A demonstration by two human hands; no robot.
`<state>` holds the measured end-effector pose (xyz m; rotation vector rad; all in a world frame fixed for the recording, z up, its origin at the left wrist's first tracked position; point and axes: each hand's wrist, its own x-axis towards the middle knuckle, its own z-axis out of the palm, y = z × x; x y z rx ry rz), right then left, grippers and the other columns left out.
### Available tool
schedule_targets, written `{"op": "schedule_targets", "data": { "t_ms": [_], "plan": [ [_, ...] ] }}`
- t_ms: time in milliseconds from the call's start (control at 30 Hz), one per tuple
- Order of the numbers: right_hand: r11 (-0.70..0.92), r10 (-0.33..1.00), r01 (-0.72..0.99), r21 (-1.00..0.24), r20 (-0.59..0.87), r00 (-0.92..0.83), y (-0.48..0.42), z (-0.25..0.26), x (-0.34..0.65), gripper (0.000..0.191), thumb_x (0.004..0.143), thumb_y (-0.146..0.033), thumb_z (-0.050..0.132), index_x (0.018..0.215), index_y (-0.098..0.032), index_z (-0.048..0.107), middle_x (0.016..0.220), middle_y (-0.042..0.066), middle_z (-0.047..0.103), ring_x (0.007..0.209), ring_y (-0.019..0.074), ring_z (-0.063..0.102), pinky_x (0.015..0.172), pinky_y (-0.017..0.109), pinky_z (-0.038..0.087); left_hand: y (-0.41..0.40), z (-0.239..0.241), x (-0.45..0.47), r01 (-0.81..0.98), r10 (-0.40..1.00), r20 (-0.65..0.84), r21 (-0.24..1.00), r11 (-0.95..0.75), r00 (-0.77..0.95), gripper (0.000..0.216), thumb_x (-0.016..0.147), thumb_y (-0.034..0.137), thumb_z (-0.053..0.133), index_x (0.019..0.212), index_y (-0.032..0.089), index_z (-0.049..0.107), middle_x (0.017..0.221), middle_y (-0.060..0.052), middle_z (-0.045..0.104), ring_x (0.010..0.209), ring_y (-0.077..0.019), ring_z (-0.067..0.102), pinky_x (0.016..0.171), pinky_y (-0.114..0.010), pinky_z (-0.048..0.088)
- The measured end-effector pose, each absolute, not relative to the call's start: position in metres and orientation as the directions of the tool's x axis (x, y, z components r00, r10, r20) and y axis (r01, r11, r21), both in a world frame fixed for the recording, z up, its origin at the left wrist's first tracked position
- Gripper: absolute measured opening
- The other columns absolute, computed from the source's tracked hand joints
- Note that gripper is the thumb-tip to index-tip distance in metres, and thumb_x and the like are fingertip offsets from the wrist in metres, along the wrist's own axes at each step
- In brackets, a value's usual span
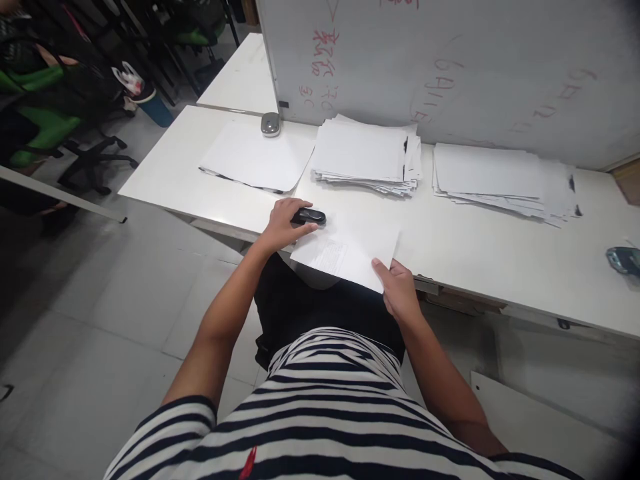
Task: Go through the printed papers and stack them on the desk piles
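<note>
The left hand's (283, 223) fingers wrap a black stapler (311, 216) at the left end of a printed sheet (357, 257); the right hand (403, 290) pinches the sheet's right edge. The sheet overhangs the tabletop's (475, 247) near edge. Beyond, a left paper stack (363, 152) and a right paper stack (487, 172) lie before a whiteboard (380, 73).

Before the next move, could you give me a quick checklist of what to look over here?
1. Left hand grasping the black stapler: ok.
2. Right hand pinching the printed sheet near its right edge: ok.
3. Sheet inside the stapler's mouth: cannot tell; the view hides it.
4. Whole sheet over the white desk: not ok; its near edge juts past the front.
5. Middle paper stack apart from the sheet: ok.
</note>
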<state>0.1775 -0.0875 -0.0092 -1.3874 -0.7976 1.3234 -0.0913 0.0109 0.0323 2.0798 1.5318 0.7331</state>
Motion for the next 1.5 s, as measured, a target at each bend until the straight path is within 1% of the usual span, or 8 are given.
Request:
{"op": "schedule_targets", "data": {
  "t_ms": [167,400,633,933,1033,1167,1300,1500],
  "plan": [
    [-0.279,0.937,-0.159,-0.947,-0.305,0.169,-0.091,-0.023,0.176,0.043,0.074,-0.050,0.075,0.102,-0.018,0.073,0.105,0.009,0.074,0.097,0.0260,0.068,0.093,0.043,0.050,0.023,0.064,-0.059,0.635,0.970,0.241,0.752,-0.178,-0.013,0.036,0.097,0.052,0.035,0.106,0.025,0.057,0.113,-0.005,0.064,0.106,-0.0189,0.056,0.092,-0.035,0.043],
    [-0.312,0.932,-0.168,-0.935,-0.335,0.135,-0.089,-0.016,0.188,0.037,0.075,-0.047,0.075,0.100,-0.019,0.073,0.102,0.007,0.075,0.094,0.0255,0.068,0.090,0.042,0.051,0.072,0.048,-0.022,0.871,0.992,0.123,0.489,-0.053,-0.009,0.036,0.097,0.045,0.036,0.076,0.021,0.053,0.071,-0.005,0.058,0.084,-0.0239,0.059,0.081,-0.040,0.039],
    [-0.288,0.942,-0.175,-0.941,-0.312,0.125,-0.086,-0.012,0.190,0.037,0.075,-0.045,0.076,0.102,-0.019,0.072,0.108,0.007,0.074,0.097,0.0255,0.068,0.091,0.042,0.051,0.074,0.032,-0.015,0.914,0.992,0.058,0.385,-0.126,0.113,0.030,0.097,0.043,0.038,0.090,0.020,0.056,0.087,-0.010,0.061,0.103,-0.0289,0.053,0.085,-0.040,0.039],
    [-0.345,0.926,-0.128,-0.930,-0.360,0.118,-0.085,-0.011,0.187,0.047,0.073,-0.053,0.074,0.104,-0.019,0.071,0.104,0.008,0.074,0.096,0.0264,0.068,0.088,0.041,0.052,0.064,0.046,-0.044,0.665,0.926,0.368,0.713,-0.224,-0.082,0.039,0.100,0.050,0.029,0.088,0.025,0.055,0.083,-0.003,0.057,0.085,-0.0161,0.057,0.078,-0.033,0.045],
    [-0.352,0.918,-0.131,-0.927,-0.369,0.142,-0.080,-0.008,0.191,0.047,0.072,-0.053,0.075,0.101,-0.017,0.072,0.096,0.007,0.076,0.091,0.0254,0.069,0.085,0.040,0.053,0.050,0.043,-0.068,0.691,0.910,0.413,0.669,-0.274,-0.039,0.045,0.101,0.047,0.021,0.090,0.024,0.058,0.091,-0.005,0.062,0.092,-0.0164,0.057,0.086,-0.034,0.044],
    [-0.420,0.904,-0.176,-0.890,-0.427,0.005,-0.073,0.008,0.215,0.046,0.064,-0.050,0.082,0.094,-0.016,0.073,0.083,0.006,0.075,0.076,0.0226,0.069,0.074,0.037,0.055,0.043,0.027,-0.085,0.769,0.940,0.272,0.549,-0.326,0.205,0.038,0.096,0.047,0.037,0.083,0.023,0.062,0.091,-0.004,0.065,0.094,-0.0188,0.056,0.089,-0.035,0.043],
    [-0.359,0.897,-0.109,-0.927,-0.375,0.234,-0.085,0.041,0.257,0.037,0.061,-0.046,0.085,0.082,-0.018,0.073,0.068,0.001,0.071,0.060,0.0176,0.064,0.058,0.031,0.053,0.046,0.017,-0.084,0.775,0.949,0.247,0.555,-0.302,0.193,0.035,0.093,0.046,0.045,0.073,0.022,0.060,0.081,-0.003,0.061,0.087,-0.0184,0.055,0.081,-0.033,0.043],
    [-0.165,0.880,0.067,-0.984,-0.116,0.460,-0.116,0.063,0.285,0.030,0.068,-0.044,0.080,0.087,-0.022,0.075,0.087,0.003,0.074,0.074,0.0182,0.066,0.061,0.029,0.053,0.047,0.016,-0.082,0.782,0.961,0.246,0.570,-0.250,0.128,0.031,0.092,0.042,0.050,0.070,0.022,0.057,0.080,-0.002,0.057,0.083,-0.0176,0.054,0.076,-0.032,0.040]
  ]
}}
